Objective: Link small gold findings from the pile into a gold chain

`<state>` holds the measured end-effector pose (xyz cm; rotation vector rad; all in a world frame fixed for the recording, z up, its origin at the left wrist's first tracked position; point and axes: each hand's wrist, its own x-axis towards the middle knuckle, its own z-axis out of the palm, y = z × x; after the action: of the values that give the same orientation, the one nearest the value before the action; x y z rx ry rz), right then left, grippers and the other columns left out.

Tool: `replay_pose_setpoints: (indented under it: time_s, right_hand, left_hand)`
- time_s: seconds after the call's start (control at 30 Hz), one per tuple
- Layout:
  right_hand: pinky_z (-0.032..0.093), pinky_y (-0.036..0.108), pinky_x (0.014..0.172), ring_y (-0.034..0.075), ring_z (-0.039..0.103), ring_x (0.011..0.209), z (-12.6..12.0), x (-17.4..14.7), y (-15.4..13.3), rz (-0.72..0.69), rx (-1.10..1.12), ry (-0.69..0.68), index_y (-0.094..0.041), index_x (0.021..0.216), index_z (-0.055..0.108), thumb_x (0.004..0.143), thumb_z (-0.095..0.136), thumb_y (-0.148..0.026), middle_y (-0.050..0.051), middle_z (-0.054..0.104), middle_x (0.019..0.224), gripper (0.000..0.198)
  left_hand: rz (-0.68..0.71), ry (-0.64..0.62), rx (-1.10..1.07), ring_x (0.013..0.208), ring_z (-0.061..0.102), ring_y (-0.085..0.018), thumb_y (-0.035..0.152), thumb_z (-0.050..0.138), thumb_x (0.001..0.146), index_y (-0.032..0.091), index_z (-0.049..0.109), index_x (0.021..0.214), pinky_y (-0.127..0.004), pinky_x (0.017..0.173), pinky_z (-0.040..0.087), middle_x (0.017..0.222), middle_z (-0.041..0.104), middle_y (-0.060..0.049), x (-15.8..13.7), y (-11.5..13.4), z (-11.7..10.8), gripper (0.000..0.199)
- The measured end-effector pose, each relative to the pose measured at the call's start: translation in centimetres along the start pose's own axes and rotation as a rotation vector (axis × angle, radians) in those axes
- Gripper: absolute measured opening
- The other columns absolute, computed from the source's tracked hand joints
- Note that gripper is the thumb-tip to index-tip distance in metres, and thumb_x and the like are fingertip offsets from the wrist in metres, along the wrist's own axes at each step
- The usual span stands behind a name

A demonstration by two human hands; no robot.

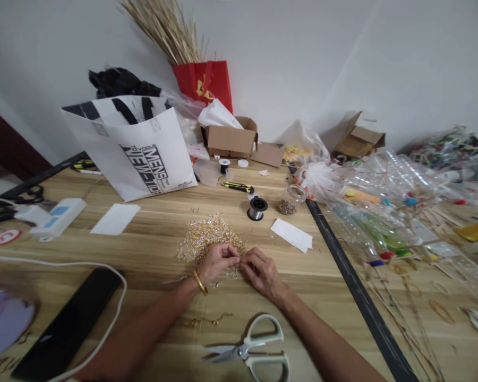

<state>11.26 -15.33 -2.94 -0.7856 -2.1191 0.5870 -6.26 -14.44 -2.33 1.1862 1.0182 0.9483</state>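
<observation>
My left hand (218,261), with a gold bangle (200,282) at the wrist, has thumb and forefinger pinched together. Its fingertips almost meet those of my right hand (262,269), whose fingers are also closed. What they pinch is too small to make out. Small clear beads (231,272) show just below the fingertips. Behind my left hand lies a heap of clear and gold beads (209,233), partly covered by that hand. Nearer to me are a gold chain (213,321) and scissors (249,351) with pale handles, their blades slightly apart.
A wire spool (257,208), a glass jar of beads (290,201) and a yellow-black cutter (238,187) stand or lie beyond my hands. Left are a phone (69,323), a white cable (103,265) and a power strip (59,217). Plastic bottles (382,233) crowd the right side.
</observation>
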Motion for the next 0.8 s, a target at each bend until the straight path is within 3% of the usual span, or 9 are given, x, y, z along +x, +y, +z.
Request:
replay_pose_setpoints:
  time_s: [0.37, 0.57, 0.8]
  right_hand:
    - [0.042, 0.025, 0.061, 0.015, 0.052, 0.069, -0.26, 0.33, 0.02, 0.117, 0.080, 0.055, -0.017, 0.080, 0.058, 0.087, 0.049, -0.023, 0.005, 0.056, 0.075, 0.013]
    - [0.036, 0.022, 0.052, 0.012, 0.047, 0.058, -0.29, 0.45, 0.27, 0.322, 0.241, 0.045, -0.015, 0.087, 0.060, 0.086, 0.050, -0.028, 0.002, 0.057, 0.069, 0.016]
    - [0.034, 0.021, 0.052, 0.010, 0.044, 0.055, 0.13, 0.62, 0.81, 0.502, 0.462, -0.009, -0.013, 0.085, 0.060, 0.081, 0.054, -0.031, -0.002, 0.051, 0.061, 0.019]
  left_hand:
    - [0.086, 0.049, 0.183, 0.059, 0.056, -0.011, 0.019, 0.067, 0.064, 0.012, 0.061, 0.064, -0.022, 0.060, 0.044, 0.062, 0.062, -0.001, -0.13, 0.48, 0.11, 0.010]
    - [0.109, 0.043, 0.230, 0.059, 0.059, -0.013, 0.020, 0.067, 0.066, 0.012, 0.061, 0.066, -0.023, 0.059, 0.047, 0.062, 0.063, -0.002, -0.36, 0.78, 0.41, 0.010]
    - [0.146, 0.092, 0.243, 0.063, 0.062, -0.014, 0.017, 0.065, 0.066, 0.012, 0.062, 0.067, -0.025, 0.063, 0.050, 0.068, 0.065, -0.004, -0.23, 0.68, 0.52, 0.006]
